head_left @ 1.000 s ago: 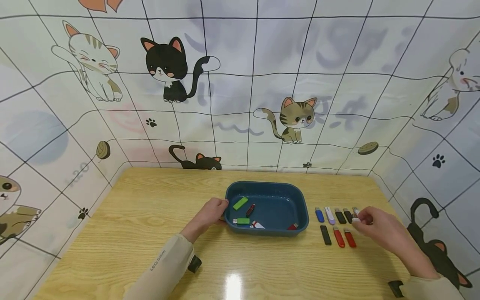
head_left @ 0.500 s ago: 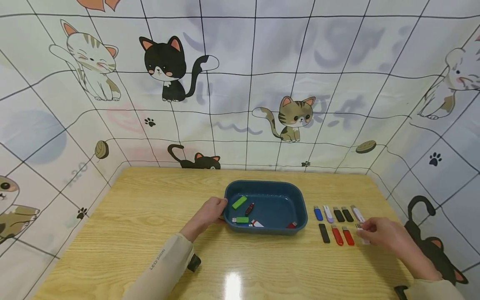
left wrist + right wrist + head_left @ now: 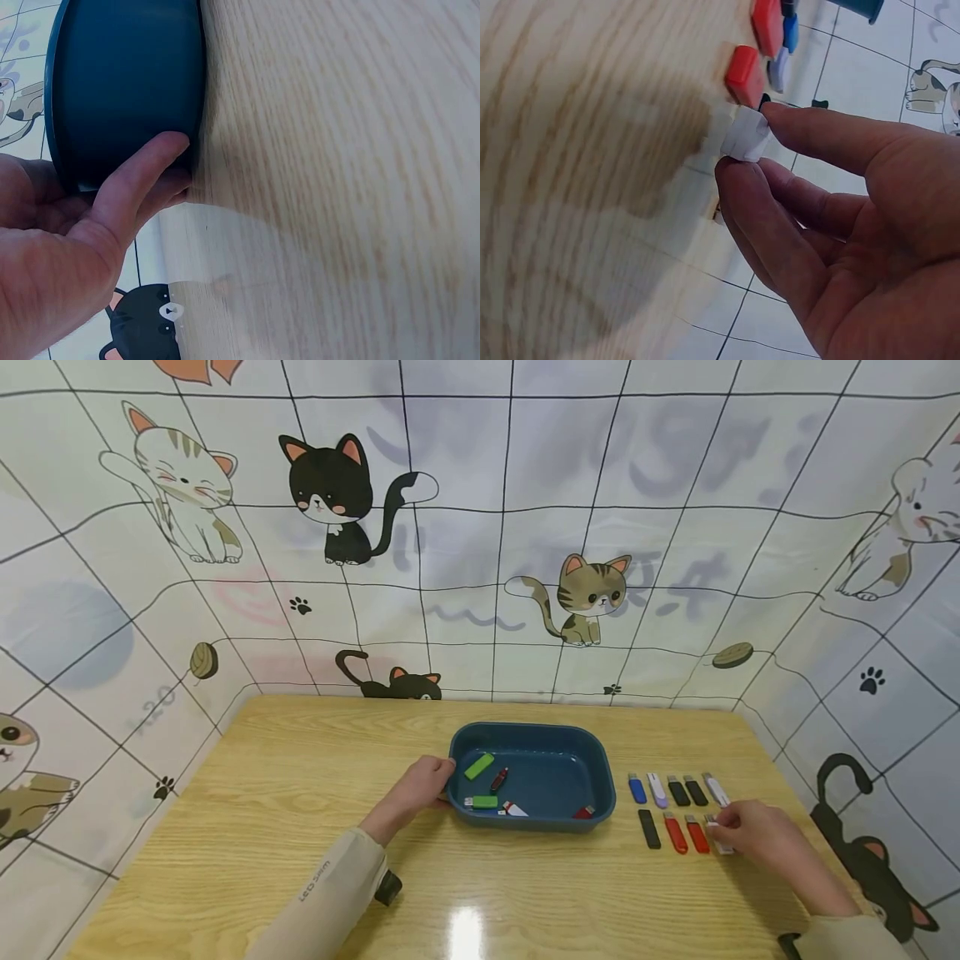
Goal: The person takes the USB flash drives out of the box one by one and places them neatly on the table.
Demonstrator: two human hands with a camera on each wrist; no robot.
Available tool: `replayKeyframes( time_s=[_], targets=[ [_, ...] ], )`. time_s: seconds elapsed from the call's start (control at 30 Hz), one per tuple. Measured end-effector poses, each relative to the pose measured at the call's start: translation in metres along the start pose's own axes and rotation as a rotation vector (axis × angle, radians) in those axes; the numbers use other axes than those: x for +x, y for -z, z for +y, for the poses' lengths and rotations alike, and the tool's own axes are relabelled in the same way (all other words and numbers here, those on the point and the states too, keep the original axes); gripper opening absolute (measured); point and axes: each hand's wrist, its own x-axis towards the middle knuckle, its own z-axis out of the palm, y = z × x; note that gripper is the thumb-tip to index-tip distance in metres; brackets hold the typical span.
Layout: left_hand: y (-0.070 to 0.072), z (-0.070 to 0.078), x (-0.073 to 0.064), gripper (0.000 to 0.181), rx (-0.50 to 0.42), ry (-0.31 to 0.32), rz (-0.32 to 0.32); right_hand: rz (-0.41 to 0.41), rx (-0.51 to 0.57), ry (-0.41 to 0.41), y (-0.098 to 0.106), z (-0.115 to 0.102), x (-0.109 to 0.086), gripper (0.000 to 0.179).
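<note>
My left hand (image 3: 417,783) grips the left end of a dark blue plastic bin (image 3: 555,822), thumb laid against its wall in the left wrist view. My right hand (image 3: 765,837) pinches a white USB stick (image 3: 744,135) between thumb and fingers, down at the table. That stick lies at the right end of the front row, beside a red USB stick (image 3: 697,835). A second red stick (image 3: 675,834) and a black one (image 3: 649,829) continue this row leftward. Behind it runs another row: blue (image 3: 637,789), white-and-purple (image 3: 657,790), two black and a pale stick (image 3: 716,789).
Inside the bin lie a light green stick (image 3: 478,766), a dark red one (image 3: 498,779), a green one (image 3: 483,802), a white-and-red one (image 3: 515,809) and a red one (image 3: 584,812). A cat-print cloth (image 3: 465,543) borders the wooden table (image 3: 300,743) at back and sides.
My right hand has come from the back row's right end towards me, setting the white stick beside the front row's red one. The pale stick behind now shows. My left hand keeps its place.
</note>
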Motion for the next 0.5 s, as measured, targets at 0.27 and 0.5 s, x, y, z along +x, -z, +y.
replayKeyframes(
  time_s=[0.27, 0.5],
  targets=[
    [-0.0005, -0.0018, 0.0025, 0.040, -0.013, 0.010, -0.007, -0.002, -0.034, -0.025, -0.0039, 0.0046, 0.0052, 0.022],
    [0.0011, 0.0007, 0.0019, 0.039, -0.004, 0.017, 0.001, -0.007, -0.036, -0.039, -0.0031, 0.0051, 0.0069, 0.023]
  ],
)
